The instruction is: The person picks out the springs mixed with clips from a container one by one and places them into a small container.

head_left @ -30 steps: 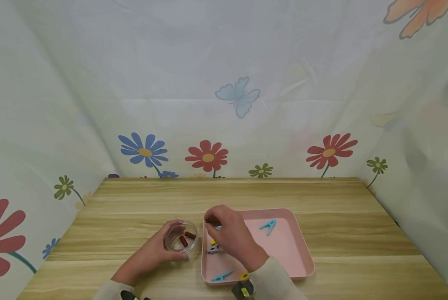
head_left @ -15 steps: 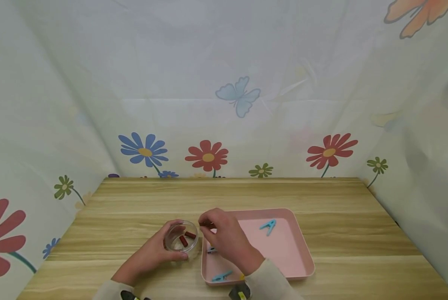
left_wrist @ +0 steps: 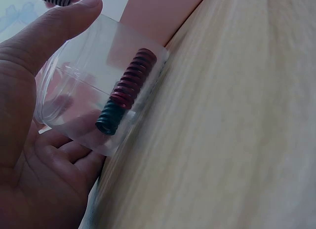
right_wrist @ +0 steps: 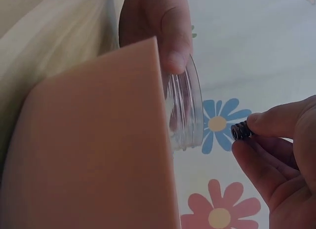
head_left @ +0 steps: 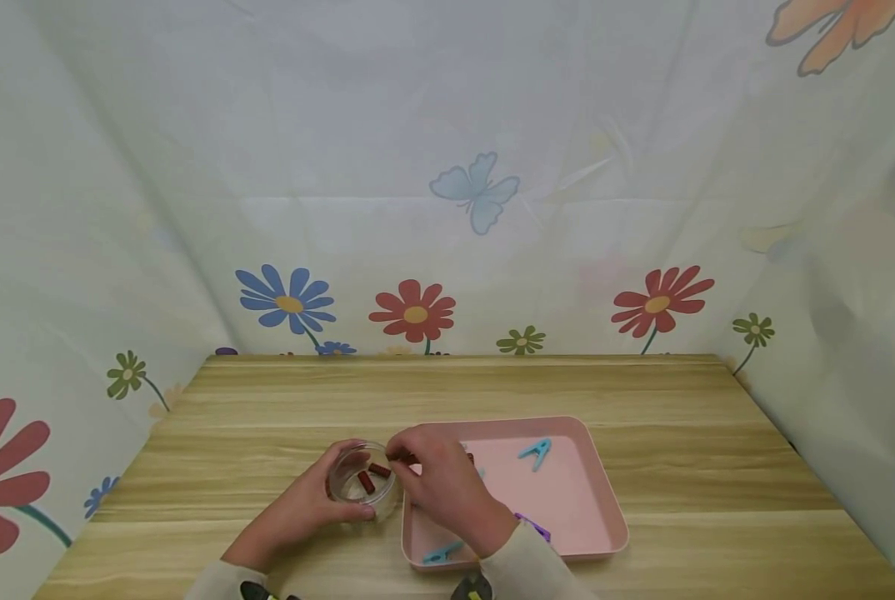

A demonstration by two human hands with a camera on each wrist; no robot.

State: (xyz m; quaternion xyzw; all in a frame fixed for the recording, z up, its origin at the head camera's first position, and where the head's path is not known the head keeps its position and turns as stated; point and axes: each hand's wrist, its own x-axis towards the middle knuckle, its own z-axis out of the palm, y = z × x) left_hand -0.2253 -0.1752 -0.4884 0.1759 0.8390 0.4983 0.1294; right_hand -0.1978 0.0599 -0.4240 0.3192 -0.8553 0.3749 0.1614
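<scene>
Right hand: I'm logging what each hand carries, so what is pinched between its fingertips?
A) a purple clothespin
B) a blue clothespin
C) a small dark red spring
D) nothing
C: the right hand pinches a small dark red spring between thumb and forefinger, beside the clear cup that the left hand holds; the blue clothespin lies in the pink tray.

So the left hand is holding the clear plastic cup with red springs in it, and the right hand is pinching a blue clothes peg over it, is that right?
Not quite. The right hand pinches a small dark red coil spring, not a blue peg, as the right wrist view shows. The left hand does hold the clear plastic cup with red springs inside.
</scene>
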